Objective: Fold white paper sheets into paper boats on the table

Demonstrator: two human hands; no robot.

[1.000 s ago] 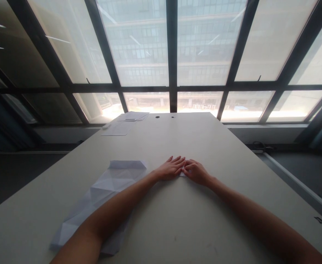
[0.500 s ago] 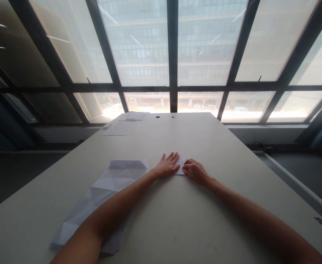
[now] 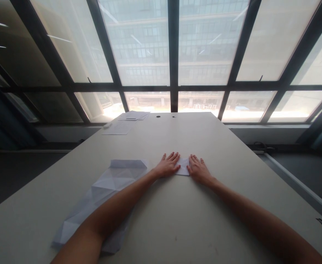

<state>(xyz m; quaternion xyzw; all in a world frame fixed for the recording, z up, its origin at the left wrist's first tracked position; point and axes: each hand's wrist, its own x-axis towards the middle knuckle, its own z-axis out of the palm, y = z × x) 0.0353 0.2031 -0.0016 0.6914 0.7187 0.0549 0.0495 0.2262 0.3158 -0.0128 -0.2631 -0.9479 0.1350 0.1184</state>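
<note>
Paper, small and folded (image 3: 182,167), lies on the table (image 3: 232,154) between the left hand (image 3: 167,167) and the right hand (image 3: 199,170), both spread flat on its edges, so uneven pressing could make it slide and spoil the crease.

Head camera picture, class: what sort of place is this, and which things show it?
Probably an office or meeting room: a long pale table with cable holes, loose paper sheets, and a wall of tall windows facing another building.
</note>
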